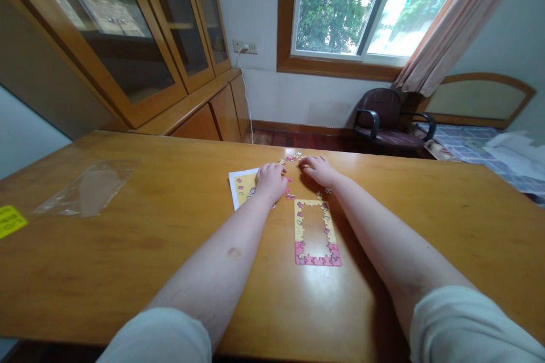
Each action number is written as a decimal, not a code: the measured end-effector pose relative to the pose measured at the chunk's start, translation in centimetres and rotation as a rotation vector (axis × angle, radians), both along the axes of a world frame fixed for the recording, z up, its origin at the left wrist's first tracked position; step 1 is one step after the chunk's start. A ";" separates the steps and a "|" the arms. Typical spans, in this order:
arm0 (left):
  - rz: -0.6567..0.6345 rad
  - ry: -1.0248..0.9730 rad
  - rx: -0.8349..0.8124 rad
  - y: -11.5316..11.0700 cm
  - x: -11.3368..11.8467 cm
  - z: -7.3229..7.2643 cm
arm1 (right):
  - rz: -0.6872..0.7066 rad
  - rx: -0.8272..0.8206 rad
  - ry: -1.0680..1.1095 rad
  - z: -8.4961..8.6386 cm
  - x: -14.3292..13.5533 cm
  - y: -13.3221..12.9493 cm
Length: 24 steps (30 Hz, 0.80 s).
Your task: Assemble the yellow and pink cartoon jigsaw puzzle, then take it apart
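A puzzle border [298,232], yellow above and pink below, lies joined on the table as a rectangular frame with an open middle. Beyond it, loose puzzle pieces [290,159] are scattered in a rough ring. My left hand [271,180] rests over the right part of a printed picture sheet [238,181], its fingers bent but apart, beside the loose pieces. On the ring's other side, my right hand [318,169] reaches in with its fingers spread, the tips at some pieces. Neither hand shows a piece clearly gripped, and my left fingertips are partly hidden.
A clear plastic bag [100,187] lies on the left of the wooden table [170,255], with a yellow label [11,221] at the left edge. Past the far edge are a glass-door cabinet [179,79], an office chair [383,116] and a bed [464,142].
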<state>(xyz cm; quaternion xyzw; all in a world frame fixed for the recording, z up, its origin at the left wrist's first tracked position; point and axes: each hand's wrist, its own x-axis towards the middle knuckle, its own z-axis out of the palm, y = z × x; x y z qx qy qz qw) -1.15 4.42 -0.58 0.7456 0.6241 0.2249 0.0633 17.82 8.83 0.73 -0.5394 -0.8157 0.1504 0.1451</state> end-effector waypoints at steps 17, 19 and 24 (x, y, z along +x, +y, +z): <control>0.007 -0.025 -0.014 0.2 -0.1 -0.1 | -0.175 0.059 0.050 -0.2 3.1 0.2; 0.005 -0.024 -0.004 0.2 -0.1 -0.1 | -0.205 0.068 0.062 -0.3 3.2 0.5; -0.001 -0.022 0.001 0.1 -0.1 0.0 | -0.055 0.043 0.037 -0.4 1.5 0.6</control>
